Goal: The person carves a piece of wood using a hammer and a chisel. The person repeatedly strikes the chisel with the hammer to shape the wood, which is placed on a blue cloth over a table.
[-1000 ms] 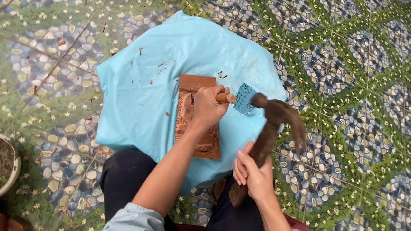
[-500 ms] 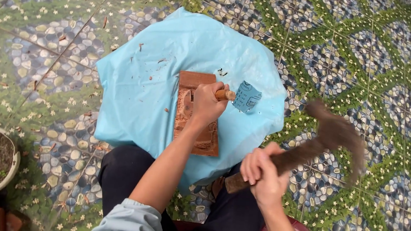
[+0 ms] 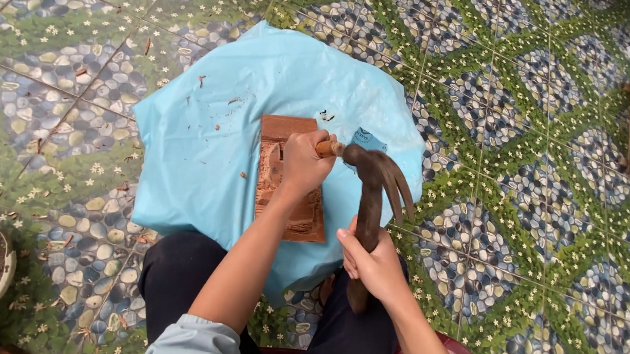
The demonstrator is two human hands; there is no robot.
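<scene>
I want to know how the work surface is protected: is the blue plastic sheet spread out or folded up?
Spread out. The blue plastic sheet lies opened on the tiled floor, creased, with the carved wooden board on it.

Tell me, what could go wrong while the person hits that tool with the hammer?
1. The hammer meets the chisel right beside the left hand, so a strike that slips could hit the fingers.
2. The wood panel lies loose on a plastic sheet, with no clamp in view; it might slide under a blow and spoil the cut.
3. Chips lie scattered on the sheet and floor; more could fly up toward the face.
</scene>
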